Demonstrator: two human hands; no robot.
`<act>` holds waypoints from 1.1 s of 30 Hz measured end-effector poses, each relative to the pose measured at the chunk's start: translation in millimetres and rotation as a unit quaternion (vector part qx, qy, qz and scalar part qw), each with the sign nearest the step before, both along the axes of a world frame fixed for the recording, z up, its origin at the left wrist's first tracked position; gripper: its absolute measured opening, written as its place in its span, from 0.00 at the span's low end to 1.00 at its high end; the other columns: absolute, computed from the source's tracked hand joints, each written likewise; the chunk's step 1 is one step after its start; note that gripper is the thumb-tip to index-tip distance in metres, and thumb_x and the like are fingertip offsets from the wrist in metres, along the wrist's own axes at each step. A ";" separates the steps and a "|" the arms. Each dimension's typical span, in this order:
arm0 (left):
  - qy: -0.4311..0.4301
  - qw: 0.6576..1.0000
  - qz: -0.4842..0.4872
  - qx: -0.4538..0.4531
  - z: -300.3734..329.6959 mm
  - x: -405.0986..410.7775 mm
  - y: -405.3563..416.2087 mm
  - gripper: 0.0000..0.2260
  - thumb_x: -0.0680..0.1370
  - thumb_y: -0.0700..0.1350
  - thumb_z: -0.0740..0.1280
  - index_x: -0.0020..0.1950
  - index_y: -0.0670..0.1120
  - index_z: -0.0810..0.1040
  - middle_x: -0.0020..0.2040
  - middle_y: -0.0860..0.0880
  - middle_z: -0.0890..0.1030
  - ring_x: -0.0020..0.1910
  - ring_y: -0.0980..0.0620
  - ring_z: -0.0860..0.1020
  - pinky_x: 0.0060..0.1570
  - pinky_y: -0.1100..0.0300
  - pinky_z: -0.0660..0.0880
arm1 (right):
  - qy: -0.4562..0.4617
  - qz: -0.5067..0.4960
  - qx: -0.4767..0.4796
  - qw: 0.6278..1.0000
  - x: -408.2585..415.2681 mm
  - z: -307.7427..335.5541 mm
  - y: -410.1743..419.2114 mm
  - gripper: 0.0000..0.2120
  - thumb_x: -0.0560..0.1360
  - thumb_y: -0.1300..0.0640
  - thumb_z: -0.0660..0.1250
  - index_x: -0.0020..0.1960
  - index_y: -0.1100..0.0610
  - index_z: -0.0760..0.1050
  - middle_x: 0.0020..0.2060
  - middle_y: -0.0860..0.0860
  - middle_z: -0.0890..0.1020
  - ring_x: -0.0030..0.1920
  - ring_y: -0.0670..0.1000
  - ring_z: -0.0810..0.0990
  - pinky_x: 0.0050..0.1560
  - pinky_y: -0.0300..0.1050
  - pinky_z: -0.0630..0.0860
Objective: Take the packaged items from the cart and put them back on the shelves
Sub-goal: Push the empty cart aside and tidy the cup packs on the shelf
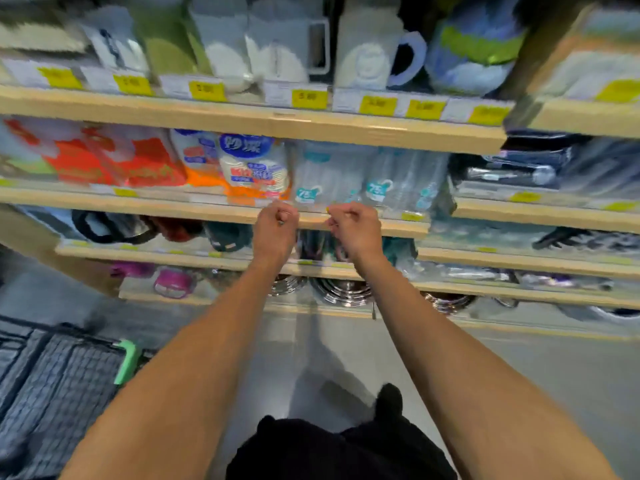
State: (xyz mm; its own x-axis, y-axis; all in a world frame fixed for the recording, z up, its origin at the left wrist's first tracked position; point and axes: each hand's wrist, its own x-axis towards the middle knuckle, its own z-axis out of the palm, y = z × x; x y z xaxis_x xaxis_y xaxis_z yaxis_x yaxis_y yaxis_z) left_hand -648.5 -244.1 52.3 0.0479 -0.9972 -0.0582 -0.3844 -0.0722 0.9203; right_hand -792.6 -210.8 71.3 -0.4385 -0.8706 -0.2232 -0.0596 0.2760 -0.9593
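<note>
Head view, blurred by motion. Lower left: the cart (pixel 52 386), a dark wire-mesh basket with a green handle piece, stands on the grey floor; what it holds cannot be made out. Upper left: red-and-white packaged items (pixel 104 157) rest on the wooden shelves (pixel 242 124), followed rightward by blue, white and orange packs (pixel 252 168) and clear packs of bottles (pixel 363 178). Centre: the left hand (pixel 275 230) and the right hand (pixel 356 230) are raised just before the shelf edge beneath the clear packs, apart from each other, fingers curled inward; whether they pinch anything cannot be told. Right: dark packaged utensils (pixel 512 174) occupy the adjoining shelf bay.
</note>
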 end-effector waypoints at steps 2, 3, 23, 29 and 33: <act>-0.044 0.999 -0.029 -0.010 8.8 -50.5 -4.5 0.11 0.75 0.50 0.61 0.46 0.44 0.79 0.44 0.42 0.83 0.44 0.44 0.80 0.48 0.51 0.78 | 0.002 -0.057 0.010 0.998 -53.2 -2.4 17.7 0.08 0.73 0.59 0.70 0.36 0.55 0.80 0.32 0.53 0.83 0.32 0.49 0.80 0.37 0.44 0.75; -0.058 0.998 -0.022 -0.011 13.3 -70.1 -7.0 0.11 0.75 0.48 0.63 0.50 0.42 0.79 0.47 0.41 0.82 0.46 0.43 0.80 0.49 0.52 0.77 | 0.026 -0.074 0.023 0.997 -76.5 -7.3 26.3 0.06 0.73 0.58 0.70 0.36 0.55 0.80 0.32 0.52 0.83 0.34 0.50 0.80 0.39 0.45 0.76; -0.105 0.988 0.097 0.056 -2.3 -78.8 -75.9 0.23 0.78 0.57 0.68 0.63 0.41 0.69 0.58 0.42 0.80 0.58 0.42 0.78 0.55 0.51 0.74 | 0.090 0.079 0.061 0.991 -115.2 -17.3 -50.7 0.24 0.76 0.56 0.70 0.70 0.59 0.71 0.65 0.56 0.77 0.64 0.53 0.76 0.66 0.47 0.72; -0.134 0.988 0.052 0.062 -3.0 -78.1 -81.8 0.29 0.77 0.67 0.61 0.62 0.42 0.70 0.51 0.47 0.76 0.51 0.45 0.75 0.56 0.51 0.72 | 0.055 0.080 0.094 0.991 -100.7 -13.9 -82.0 0.29 0.72 0.52 0.71 0.69 0.59 0.68 0.55 0.54 0.79 0.55 0.54 0.79 0.59 0.48 0.76; -0.188 0.980 0.001 0.063 2.9 -76.5 -94.1 0.33 0.78 0.68 0.58 0.69 0.41 0.68 0.60 0.42 0.79 0.60 0.40 0.78 0.59 0.50 0.73 | 0.108 0.041 0.088 0.989 -96.3 -20.5 -92.3 0.31 0.67 0.45 0.69 0.67 0.54 0.69 0.54 0.57 0.81 0.53 0.60 0.80 0.56 0.56 0.79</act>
State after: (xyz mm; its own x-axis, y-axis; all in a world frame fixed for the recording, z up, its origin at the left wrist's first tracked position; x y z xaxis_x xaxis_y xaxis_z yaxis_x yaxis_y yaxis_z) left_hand -725.0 -338.3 55.1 0.0911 -0.9830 -0.1593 -0.6951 -0.1773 0.6967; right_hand -888.9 -303.1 50.9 -0.4216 -0.8613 -0.2835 -0.2869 0.4233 -0.8594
